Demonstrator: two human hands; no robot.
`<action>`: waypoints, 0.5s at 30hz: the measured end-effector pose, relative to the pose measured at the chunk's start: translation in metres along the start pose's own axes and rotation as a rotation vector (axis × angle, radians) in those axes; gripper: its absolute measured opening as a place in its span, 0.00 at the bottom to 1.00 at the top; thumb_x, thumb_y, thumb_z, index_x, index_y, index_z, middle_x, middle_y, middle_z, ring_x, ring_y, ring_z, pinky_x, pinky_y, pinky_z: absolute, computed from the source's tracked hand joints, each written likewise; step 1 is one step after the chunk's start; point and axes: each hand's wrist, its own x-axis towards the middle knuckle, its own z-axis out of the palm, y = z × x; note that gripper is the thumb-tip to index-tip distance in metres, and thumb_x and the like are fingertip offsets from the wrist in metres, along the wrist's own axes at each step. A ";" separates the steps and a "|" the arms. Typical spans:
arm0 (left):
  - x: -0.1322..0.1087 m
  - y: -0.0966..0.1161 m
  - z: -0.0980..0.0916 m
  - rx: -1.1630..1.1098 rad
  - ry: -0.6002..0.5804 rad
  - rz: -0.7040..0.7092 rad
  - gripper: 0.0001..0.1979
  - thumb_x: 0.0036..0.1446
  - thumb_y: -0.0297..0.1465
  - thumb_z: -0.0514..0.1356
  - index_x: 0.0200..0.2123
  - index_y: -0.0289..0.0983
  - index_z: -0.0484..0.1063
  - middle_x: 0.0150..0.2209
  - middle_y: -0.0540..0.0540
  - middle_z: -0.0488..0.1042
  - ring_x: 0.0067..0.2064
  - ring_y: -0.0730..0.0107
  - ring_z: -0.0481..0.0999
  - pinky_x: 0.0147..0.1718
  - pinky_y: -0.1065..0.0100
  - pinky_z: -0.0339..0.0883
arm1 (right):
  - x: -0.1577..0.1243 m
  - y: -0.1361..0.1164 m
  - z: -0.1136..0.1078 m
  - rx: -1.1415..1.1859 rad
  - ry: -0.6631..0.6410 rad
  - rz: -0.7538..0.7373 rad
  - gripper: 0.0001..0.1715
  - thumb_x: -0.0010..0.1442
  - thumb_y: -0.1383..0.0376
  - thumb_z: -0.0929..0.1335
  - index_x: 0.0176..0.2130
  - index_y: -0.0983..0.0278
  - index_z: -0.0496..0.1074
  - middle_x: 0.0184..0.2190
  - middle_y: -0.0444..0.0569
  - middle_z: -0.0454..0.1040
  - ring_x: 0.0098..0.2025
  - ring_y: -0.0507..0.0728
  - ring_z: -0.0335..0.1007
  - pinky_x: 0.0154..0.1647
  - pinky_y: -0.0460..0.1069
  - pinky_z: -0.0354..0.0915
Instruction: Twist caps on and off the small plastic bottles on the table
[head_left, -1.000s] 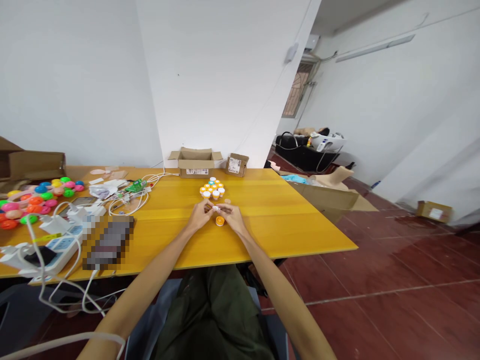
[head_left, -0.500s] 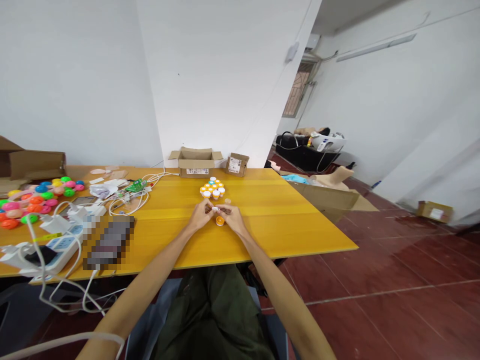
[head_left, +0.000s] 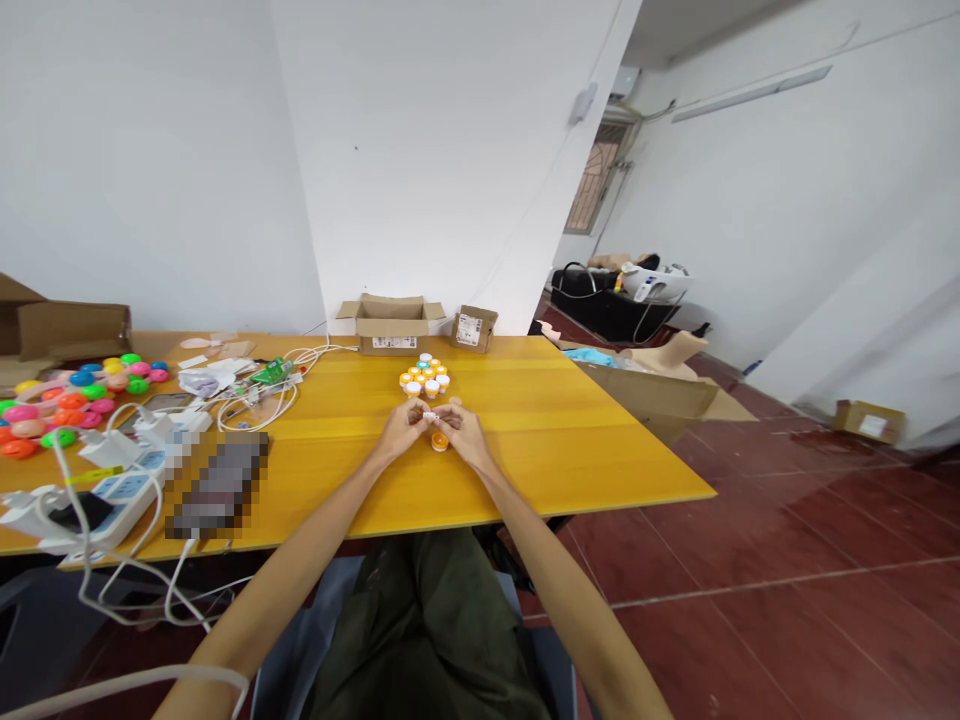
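Note:
My left hand (head_left: 403, 428) and my right hand (head_left: 461, 430) meet over the middle of the table, fingers pinched together. Between their fingertips is a small white piece with dark marks (head_left: 430, 416), too small to name. Just below it, a small orange-and-white jar (head_left: 439, 441) stands on the table with its orange inside showing. Beyond my hands sits a cluster of several small orange jars with white lids (head_left: 425, 375). A small clear round piece (head_left: 455, 402) lies behind my right fingers, partly hidden.
An open cardboard box (head_left: 391, 325) and a smaller box (head_left: 474, 329) stand against the wall. At left lie a power strip (head_left: 124, 495) with white cables, a blurred dark device (head_left: 221, 485), a green packet (head_left: 271, 372) and colourful balls (head_left: 71, 400). The table (head_left: 585, 460) ends at right.
My fingertips have shifted slightly around the small white piece, showing a little more of it. The jars and everything else stay where they were.

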 end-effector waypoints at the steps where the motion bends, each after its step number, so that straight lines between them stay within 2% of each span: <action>1: 0.000 0.000 0.000 -0.015 -0.004 -0.005 0.12 0.49 0.38 0.65 0.28 0.37 0.67 0.26 0.52 0.73 0.31 0.69 0.75 0.35 0.69 0.68 | 0.000 -0.001 0.000 -0.001 0.002 -0.003 0.12 0.48 0.55 0.72 0.29 0.61 0.74 0.29 0.47 0.79 0.33 0.57 0.77 0.39 0.52 0.72; 15: 0.002 0.006 0.000 -0.079 -0.003 0.010 0.13 0.46 0.39 0.67 0.25 0.37 0.69 0.25 0.51 0.73 0.30 0.70 0.74 0.34 0.68 0.69 | -0.002 -0.004 0.002 0.004 -0.011 -0.022 0.15 0.49 0.53 0.72 0.29 0.61 0.71 0.29 0.47 0.77 0.32 0.56 0.76 0.39 0.52 0.73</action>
